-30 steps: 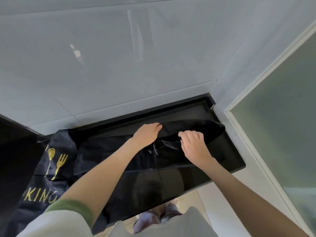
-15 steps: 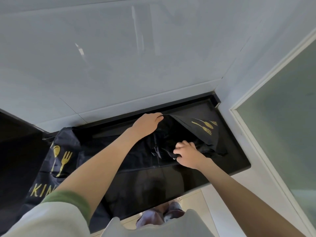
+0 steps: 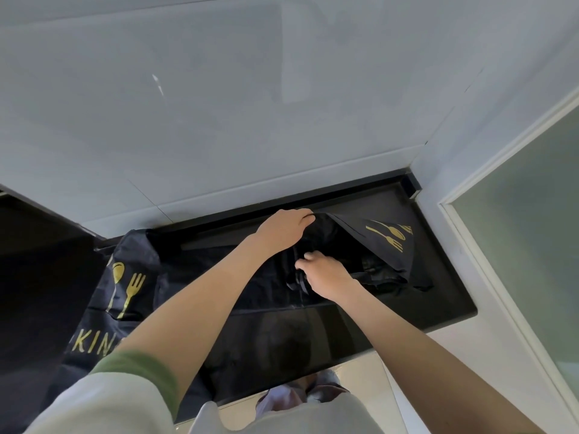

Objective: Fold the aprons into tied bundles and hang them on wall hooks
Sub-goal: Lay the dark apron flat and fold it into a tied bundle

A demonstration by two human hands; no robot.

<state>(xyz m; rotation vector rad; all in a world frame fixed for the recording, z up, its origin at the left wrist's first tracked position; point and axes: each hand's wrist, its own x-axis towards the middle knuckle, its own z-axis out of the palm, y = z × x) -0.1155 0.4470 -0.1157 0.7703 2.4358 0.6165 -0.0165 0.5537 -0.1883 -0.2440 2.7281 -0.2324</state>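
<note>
A black apron (image 3: 380,245) with a gold spoon-and-fork print lies on the glossy black counter (image 3: 445,296). Its right part is folded over, print side up. My left hand (image 3: 282,228) grips the apron's far edge near the wall and lifts it. Under that raised flap my right hand (image 3: 322,272) pinches the apron's black straps (image 3: 296,281) at the middle. A second black apron (image 3: 125,289) with gold print and lettering hangs over the counter's left end.
A pale tiled wall (image 3: 250,104) rises right behind the counter. To the right stands a white-framed frosted glass door (image 3: 517,239). A dark surface (image 3: 37,277) fills the left side. Pale floor (image 3: 369,374) shows below the counter's front edge.
The apron's right part has been flipped over, showing its gold print. My right hand slid left and closed on the straps. My left hand kept its grip on the far edge.
</note>
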